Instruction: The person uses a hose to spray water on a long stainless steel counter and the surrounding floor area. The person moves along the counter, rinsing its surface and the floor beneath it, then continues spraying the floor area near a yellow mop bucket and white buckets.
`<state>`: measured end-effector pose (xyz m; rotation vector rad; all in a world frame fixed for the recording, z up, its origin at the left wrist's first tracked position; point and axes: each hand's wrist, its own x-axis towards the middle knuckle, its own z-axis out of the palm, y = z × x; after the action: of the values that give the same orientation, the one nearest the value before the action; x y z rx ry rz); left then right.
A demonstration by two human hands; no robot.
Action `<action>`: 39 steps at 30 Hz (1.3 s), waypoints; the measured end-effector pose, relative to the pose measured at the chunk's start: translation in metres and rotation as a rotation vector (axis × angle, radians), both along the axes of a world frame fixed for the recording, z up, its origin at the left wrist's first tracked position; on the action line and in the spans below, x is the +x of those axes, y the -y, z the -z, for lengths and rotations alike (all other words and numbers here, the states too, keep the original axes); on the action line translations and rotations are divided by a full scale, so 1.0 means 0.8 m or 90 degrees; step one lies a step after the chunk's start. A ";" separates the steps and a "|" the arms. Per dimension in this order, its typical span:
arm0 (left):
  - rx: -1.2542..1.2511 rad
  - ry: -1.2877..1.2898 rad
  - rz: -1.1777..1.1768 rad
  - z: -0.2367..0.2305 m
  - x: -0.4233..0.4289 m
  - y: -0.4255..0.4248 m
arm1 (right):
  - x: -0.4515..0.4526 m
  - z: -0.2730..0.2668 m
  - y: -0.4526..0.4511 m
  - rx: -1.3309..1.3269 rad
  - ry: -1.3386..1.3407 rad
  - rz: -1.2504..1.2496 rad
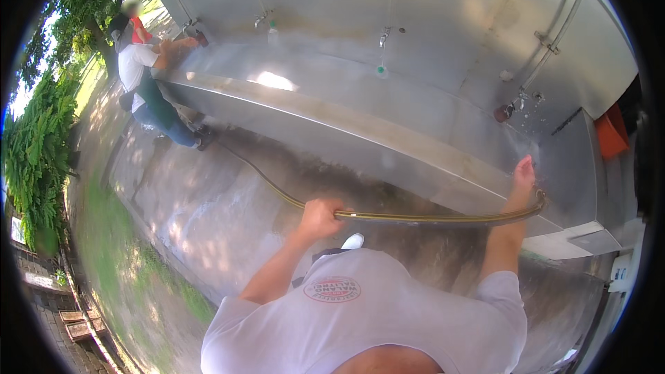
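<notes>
My left hand (pixel 323 218) grips a dark hose (pixel 436 218) with yellow stripes, in front of my body. The hose runs left toward the ground, and its other stretch crosses over my right forearm to an end beside the wrist. My right hand (pixel 524 170) reaches over the metal trough sink (pixel 332 98), where water splashes just beyond the fingers. How its fingers are set is hard to see. Above that hand, a wall faucet (pixel 522 97) has a brown object (pixel 503 113) beside it and water drops around it.
Farther left, a person (pixel 137 67) in a white shirt leans at the trough, with another person in red (pixel 139 30) behind. More faucets (pixel 384 36) line the metal wall. An orange container (pixel 612 132) stands at the right end. The concrete floor (pixel 208 208) looks wet.
</notes>
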<state>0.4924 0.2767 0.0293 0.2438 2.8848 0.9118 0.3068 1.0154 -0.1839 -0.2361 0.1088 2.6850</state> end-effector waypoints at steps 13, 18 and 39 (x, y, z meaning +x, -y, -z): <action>0.085 -0.080 -0.035 0.021 -0.063 -0.041 | 0.138 -0.027 -0.062 0.353 0.365 0.046; 0.192 -0.183 0.035 0.053 -0.075 -0.063 | 0.183 -0.083 -0.081 0.348 0.533 0.062; 0.232 -0.205 0.038 0.076 -0.068 -0.048 | 0.090 -0.289 0.112 0.698 0.600 -0.093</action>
<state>0.4376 0.3150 -0.0316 0.5497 2.9422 1.5095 0.3786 0.9259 0.0474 -1.0702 -1.5942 2.0664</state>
